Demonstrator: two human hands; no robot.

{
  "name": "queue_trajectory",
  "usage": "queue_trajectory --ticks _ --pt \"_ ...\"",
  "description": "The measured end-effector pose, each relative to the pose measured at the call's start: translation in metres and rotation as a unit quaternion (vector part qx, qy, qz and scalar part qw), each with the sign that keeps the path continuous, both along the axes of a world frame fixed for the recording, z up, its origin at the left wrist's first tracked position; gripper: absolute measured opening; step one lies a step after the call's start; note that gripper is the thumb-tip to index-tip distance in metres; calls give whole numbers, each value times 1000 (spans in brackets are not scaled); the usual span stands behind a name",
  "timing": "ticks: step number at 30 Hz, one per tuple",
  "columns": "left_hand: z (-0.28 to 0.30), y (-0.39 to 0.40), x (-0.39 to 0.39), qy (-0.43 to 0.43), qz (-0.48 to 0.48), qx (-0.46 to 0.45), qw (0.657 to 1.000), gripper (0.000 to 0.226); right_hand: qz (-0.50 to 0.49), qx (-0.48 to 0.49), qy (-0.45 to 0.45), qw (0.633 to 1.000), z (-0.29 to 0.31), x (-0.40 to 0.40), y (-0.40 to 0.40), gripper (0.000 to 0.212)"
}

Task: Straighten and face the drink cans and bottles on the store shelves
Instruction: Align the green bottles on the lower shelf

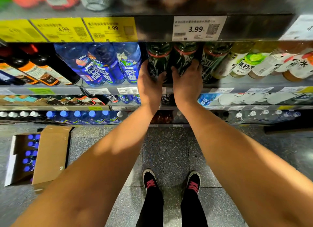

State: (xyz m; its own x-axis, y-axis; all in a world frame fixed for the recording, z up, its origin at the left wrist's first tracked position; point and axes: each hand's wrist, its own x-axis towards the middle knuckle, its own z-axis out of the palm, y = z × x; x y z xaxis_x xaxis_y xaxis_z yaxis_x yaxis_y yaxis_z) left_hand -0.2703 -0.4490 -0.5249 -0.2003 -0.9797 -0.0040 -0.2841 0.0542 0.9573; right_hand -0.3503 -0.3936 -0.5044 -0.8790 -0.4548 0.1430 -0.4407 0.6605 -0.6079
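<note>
Three dark green bottles with black-and-white labels stand side by side at the front of the middle shelf (237,82). My left hand (149,84) is wrapped around the lower part of the leftmost one (158,57). The fingers of my right hand (187,84) grip the base of the middle bottle (183,55). The third green bottle (214,60) stands untouched just right of my right hand. Both hands cover the bottles' lower labels.
Blue bottles (101,69) stand left of the green ones, pale vitamin-water bottles (245,64) to the right. The upper shelf edge (152,28) with price tags overhangs closely. An open cardboard box (49,154) of blue-capped bottles sits on the floor at left. Lower shelves hold more drinks.
</note>
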Motion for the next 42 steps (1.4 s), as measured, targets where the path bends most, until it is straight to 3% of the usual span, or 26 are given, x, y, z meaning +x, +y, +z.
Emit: queue_trajectory --ticks 2,7,12,15,18,23,28,32,37,42 --pt "-1 -4 3 7 -7 9 1000 56 -6 -3 8 1000 0 -2 -2 65" --pt "5 -5 5 -77 6 -46 996 55 -12 3 48 999 -2 -8 7 60" --pt "10 2 3 -95 -17 -28 995 56 -28 36 76 996 1 -9 17 61" --pt "19 5 8 -111 -46 -28 992 60 -36 47 45 997 7 -3 20 56" --pt "27 6 28 -98 -77 -33 992 49 -42 -7 1 999 17 16 29 46" --pt "34 -4 93 -103 39 -31 993 27 79 -41 -57 994 19 68 27 30" --pt "35 -27 117 -76 112 21 991 51 147 -54 -111 981 18 99 -10 45" --pt "25 -46 109 22 101 55 993 61 151 -61 -109 981 6 108 -38 67" --pt "7 -53 108 -39 132 4 990 60 121 -58 -129 983 -7 110 -68 87" --pt "-3 -63 115 -32 123 -26 992 52 79 -79 -159 981 -14 112 -82 93"
